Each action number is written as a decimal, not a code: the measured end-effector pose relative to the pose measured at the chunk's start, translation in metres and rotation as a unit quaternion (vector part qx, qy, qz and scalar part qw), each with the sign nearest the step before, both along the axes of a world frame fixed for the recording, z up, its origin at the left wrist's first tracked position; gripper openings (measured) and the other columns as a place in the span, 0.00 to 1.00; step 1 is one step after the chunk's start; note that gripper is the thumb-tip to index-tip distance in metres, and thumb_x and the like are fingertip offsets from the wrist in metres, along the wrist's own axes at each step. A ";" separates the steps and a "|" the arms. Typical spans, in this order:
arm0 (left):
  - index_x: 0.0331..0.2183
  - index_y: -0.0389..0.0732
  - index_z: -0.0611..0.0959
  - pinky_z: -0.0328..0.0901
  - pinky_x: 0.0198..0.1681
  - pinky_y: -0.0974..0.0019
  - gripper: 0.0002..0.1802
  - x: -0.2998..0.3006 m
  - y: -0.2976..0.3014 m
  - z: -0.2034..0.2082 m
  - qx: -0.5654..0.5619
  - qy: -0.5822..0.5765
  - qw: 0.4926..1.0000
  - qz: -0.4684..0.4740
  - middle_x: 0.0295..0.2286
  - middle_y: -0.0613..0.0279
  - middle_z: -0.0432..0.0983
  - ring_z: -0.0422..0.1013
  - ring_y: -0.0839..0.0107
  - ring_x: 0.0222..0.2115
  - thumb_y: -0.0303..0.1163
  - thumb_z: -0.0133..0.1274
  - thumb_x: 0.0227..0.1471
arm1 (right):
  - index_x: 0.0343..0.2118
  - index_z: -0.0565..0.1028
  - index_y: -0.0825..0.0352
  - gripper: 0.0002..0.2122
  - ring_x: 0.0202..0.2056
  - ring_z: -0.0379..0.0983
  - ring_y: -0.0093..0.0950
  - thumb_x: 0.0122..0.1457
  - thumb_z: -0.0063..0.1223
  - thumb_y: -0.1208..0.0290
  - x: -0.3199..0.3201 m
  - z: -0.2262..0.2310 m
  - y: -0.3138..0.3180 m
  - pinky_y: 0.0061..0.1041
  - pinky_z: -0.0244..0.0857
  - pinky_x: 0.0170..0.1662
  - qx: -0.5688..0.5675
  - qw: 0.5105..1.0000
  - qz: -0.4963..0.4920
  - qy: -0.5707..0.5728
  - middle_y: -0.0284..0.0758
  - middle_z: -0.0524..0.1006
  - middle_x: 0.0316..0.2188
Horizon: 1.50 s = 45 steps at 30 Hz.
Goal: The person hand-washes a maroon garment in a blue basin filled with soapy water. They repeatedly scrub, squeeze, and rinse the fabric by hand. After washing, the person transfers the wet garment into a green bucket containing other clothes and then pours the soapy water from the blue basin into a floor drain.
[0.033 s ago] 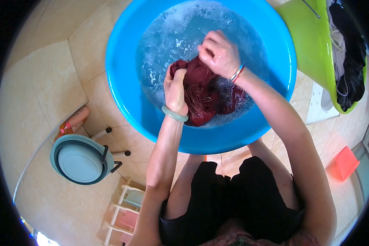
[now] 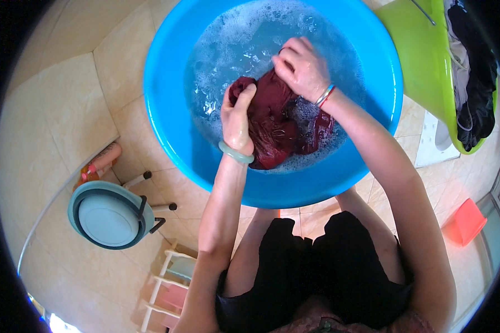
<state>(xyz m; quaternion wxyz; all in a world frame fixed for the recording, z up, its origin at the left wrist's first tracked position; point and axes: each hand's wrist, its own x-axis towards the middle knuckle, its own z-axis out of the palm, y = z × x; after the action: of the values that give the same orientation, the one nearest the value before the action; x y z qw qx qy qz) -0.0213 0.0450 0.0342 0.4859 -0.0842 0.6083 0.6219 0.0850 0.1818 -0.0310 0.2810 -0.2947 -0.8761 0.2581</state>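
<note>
Maroon cloth [image 2: 272, 130] sits partly in sudsy water [image 2: 222, 55], inside blue basin [image 2: 169, 122]; our left hand [image 2: 237, 117] clamps its bunched end, right hand [image 2: 306, 71] its upper edge, apparently so fabric spreads between. Farther right, we note green tub [image 2: 419, 61] containing dark clothes [image 2: 475, 72].

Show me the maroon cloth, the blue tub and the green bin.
Maroon cloth [image 2: 272, 133]: head view, on its bunched middle.
Blue tub [image 2: 168, 105]: head view, on its left wall.
Green bin [image 2: 419, 61]: head view, on its left side.
</note>
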 end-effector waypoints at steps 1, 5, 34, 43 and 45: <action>0.48 0.37 0.73 0.67 0.46 0.65 0.21 -0.004 -0.001 -0.001 0.016 -0.012 1.000 0.014 0.42 0.61 0.73 0.71 0.70 0.41 0.22 0.55 0.50 | 0.21 0.75 0.61 0.12 0.38 0.67 0.33 0.53 0.57 0.59 0.004 -0.006 0.005 0.35 0.63 0.44 0.014 0.997 -0.041 -0.062 0.30 0.72 0.30; 0.60 0.42 0.61 0.64 0.52 0.64 0.41 -0.016 -0.015 -0.030 0.052 0.057 0.995 -0.061 0.49 0.59 0.69 0.68 0.67 0.48 0.15 0.56 0.45 | 0.55 0.66 0.53 0.27 0.53 0.58 0.42 0.57 0.47 0.43 0.003 -0.018 -0.008 0.50 0.61 0.50 -0.009 0.968 -0.108 -0.225 0.38 0.61 0.55; 0.53 0.52 0.69 0.69 0.38 0.62 0.18 -0.015 -0.013 -0.007 0.315 -0.292 0.903 0.007 0.43 0.58 0.72 0.71 0.64 0.37 0.34 0.43 0.61 | 0.23 0.75 0.53 0.06 0.30 0.66 0.23 0.41 0.60 0.62 -0.032 0.106 -0.103 0.20 0.61 0.26 0.039 0.976 0.161 0.145 0.25 0.68 0.29; 0.47 0.45 0.74 0.69 0.38 0.62 0.16 0.000 -0.010 -0.029 0.277 -0.175 0.943 0.064 0.38 0.61 0.74 0.71 0.68 0.35 0.41 0.44 0.61 | 0.20 0.73 0.57 0.07 0.26 0.70 0.25 0.43 0.61 0.66 -0.035 0.093 -0.078 0.24 0.68 0.22 -0.055 0.966 0.134 0.212 0.29 0.68 0.24; 0.45 0.44 0.75 0.69 0.38 0.62 0.16 0.001 -0.015 -0.035 0.283 -0.123 0.949 0.058 0.37 0.62 0.74 0.71 0.68 0.34 0.42 0.44 0.61 | 0.20 0.72 0.59 0.07 0.25 0.72 0.26 0.42 0.61 0.68 -0.032 0.087 -0.073 0.24 0.69 0.21 -0.063 0.967 0.124 0.214 0.29 0.69 0.24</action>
<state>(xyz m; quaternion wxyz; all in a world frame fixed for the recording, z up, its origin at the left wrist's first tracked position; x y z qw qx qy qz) -0.0201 0.0297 -0.0004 0.5237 -0.0546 0.3366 0.7807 0.0527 0.1090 0.0557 0.4087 -0.1391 -0.8071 0.4026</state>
